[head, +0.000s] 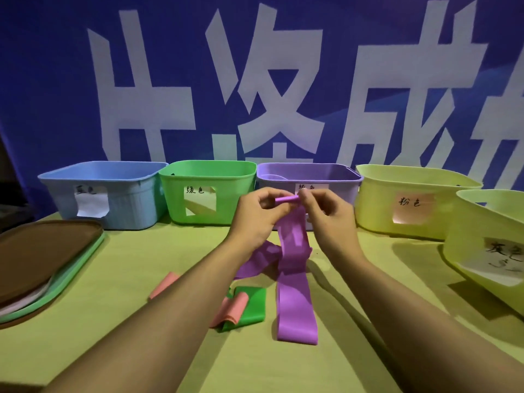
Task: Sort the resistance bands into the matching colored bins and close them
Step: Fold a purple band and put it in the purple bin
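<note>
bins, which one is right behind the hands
The purple bin, third from the left, stands right behind both hands. It matches the purple band they hold; the others are blue, green and yellow.

A staged demonstration setup rather than a home: a desk draped in yellow-green cloth, a blue banner with large white Chinese characters hung beyond the hands, and hand-labelled coloured bins lined up beneath it.
</note>
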The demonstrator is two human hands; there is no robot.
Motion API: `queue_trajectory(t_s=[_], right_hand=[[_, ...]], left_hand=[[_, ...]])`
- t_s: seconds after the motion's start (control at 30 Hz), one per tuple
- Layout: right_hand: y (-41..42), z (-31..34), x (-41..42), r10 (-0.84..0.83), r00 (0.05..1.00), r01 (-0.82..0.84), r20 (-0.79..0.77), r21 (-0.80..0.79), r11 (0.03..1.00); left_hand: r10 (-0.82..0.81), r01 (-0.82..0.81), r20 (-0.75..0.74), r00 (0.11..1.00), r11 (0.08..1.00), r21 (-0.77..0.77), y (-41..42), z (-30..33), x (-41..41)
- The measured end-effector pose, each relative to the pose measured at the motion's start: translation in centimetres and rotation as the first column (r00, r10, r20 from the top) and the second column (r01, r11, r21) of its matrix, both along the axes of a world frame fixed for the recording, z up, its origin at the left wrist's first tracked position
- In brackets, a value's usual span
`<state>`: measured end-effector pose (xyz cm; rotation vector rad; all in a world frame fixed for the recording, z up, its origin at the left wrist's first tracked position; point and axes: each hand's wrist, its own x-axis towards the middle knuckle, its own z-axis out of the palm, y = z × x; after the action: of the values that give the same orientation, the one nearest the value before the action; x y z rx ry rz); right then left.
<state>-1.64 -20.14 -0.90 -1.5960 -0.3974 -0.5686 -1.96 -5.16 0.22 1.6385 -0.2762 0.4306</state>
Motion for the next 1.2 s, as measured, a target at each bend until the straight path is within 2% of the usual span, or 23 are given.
queue_trajectory(t_s=[0.2,0.47,0.83,1.2], right_hand=[[0.9,-1.6,1.5,0.004,1.0,-0.005,0.013,0.091,0.996],[0.8,-1.7,1.8,0.035,0.999,-0.031,-0.018,0.166,0.986],[0.8,-1.8,1.7,0.051,0.995,-0.041,-0.091,0.109,0.993],[0.7,-1.3,1.5,0.072,0.995,-0.066,-0.064,0.098,0.993]], left_hand=[[-0.026,0.024,0.069,0.997,0.999,0.027,0.6,-1.8,1.2],[-0.019,0.023,0.103,0.994,0.999,-0.04,0.7,-2.1,0.9],[0.032,-0.026,0.142,0.989,0.999,-0.047,1.0,-2.4,1.0],[0.03,-0.02,0.181,0.983,0.998,-0.057,1.0,-2.2,0.9]])
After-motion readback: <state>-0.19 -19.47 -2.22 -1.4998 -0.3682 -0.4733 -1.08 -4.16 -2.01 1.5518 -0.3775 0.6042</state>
